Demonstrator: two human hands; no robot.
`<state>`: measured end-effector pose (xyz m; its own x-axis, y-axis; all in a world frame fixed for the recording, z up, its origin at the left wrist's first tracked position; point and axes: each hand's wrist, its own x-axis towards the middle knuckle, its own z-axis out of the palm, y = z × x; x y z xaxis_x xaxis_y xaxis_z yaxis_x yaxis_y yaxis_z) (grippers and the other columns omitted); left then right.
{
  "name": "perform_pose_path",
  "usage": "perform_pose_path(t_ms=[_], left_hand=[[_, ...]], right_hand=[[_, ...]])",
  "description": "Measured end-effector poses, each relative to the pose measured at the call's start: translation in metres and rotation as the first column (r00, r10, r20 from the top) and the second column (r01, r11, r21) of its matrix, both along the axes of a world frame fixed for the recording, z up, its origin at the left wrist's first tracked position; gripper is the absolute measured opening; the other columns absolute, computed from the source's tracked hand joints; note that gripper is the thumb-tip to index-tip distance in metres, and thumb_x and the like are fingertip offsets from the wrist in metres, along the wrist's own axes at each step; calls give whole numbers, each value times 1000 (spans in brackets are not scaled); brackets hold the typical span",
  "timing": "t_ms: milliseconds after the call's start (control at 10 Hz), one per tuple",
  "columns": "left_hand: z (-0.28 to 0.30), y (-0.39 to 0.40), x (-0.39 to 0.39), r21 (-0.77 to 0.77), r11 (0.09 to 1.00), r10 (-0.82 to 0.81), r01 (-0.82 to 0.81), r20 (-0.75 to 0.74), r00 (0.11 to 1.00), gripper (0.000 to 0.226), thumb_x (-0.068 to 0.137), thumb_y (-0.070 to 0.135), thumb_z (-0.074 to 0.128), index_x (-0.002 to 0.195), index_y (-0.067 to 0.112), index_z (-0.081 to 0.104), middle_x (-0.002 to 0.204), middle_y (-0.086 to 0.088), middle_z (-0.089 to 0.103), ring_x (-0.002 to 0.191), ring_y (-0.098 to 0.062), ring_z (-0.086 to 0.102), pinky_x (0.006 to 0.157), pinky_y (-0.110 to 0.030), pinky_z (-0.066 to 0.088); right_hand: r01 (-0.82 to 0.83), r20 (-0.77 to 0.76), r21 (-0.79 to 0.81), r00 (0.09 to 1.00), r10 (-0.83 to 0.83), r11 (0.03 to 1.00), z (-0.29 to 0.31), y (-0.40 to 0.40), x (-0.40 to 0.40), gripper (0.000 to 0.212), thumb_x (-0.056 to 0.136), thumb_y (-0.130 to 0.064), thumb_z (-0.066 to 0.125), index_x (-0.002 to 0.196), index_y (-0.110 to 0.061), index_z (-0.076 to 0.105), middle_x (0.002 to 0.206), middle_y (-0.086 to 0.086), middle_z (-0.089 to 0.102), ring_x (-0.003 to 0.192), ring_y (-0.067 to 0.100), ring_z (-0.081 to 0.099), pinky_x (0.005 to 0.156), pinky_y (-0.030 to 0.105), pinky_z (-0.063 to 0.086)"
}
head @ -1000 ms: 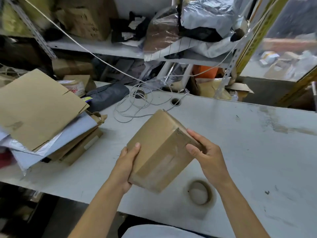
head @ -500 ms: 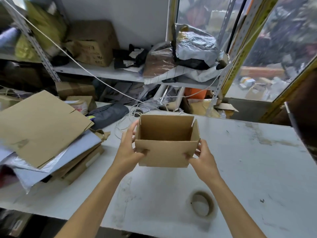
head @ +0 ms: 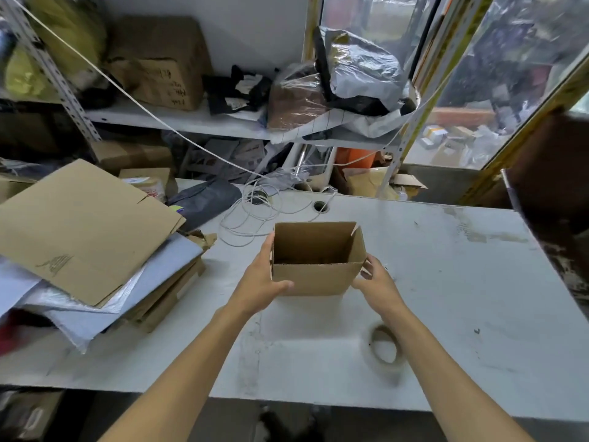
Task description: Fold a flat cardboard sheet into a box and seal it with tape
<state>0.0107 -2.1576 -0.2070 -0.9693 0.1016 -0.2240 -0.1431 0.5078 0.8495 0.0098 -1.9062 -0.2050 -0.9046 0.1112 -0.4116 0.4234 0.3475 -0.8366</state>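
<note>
Both hands clasp the open-topped brown cardboard box (head: 315, 275) upright on the white counter (head: 446, 282): left grip (head: 258, 282) and right grip (head: 374, 280) clamped on its sides.

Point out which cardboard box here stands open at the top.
The small box held between the left hand and right hand on the table: open-topped. The big shelf box is shut.

Packing storeroom, cluttered shelf (head: 204, 122), cardboard sheets (head: 79, 224)
</note>
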Motion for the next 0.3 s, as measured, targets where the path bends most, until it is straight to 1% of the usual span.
perform_pose_path(t_ms=[100, 200, 300], left_hand=[[-1, -3, -1, -5, 1000, -1, 1, -2, 1000, 114, 78, 23, 81, 155, 43, -1, 163, 4, 26, 142, -24, 40, 110, -41, 43], [2, -2, -1, -33, 999, -9, 9, 3, 1000, 114, 77, 24, 80, 155, 40, -2, 161, 1, 31, 139, -24, 43, 100, -33, 47], [8, 1, 3, -76, 997, -31, 30, -18, 999, 114, 77, 21, 79, 157, 35, -2, 161, 0, 30, 141, -23, 40, 98, -28, 44]], right_hand=[[-24, 6, -24, 1000, 25, 999, 5, 0, 5, 66, 84, 1, 55, 143, -24, 41, 131, -9, 54, 121, 15, 52, 103, 40, 46], [-50, 10, -50, 999, 51, 997, 8, -3, 10, 68, 84, 1, 55, 144, -26, 39, 137, -6, 55, 115, 14, 58, 90, 32, 52], [-71, 40, 20, 997, 70, 997, 15, -1, 15, 73, 83, -5, 56, 149, -26, 32, 150, 0, 44, 126, 20, 51, 91, 32, 47]])
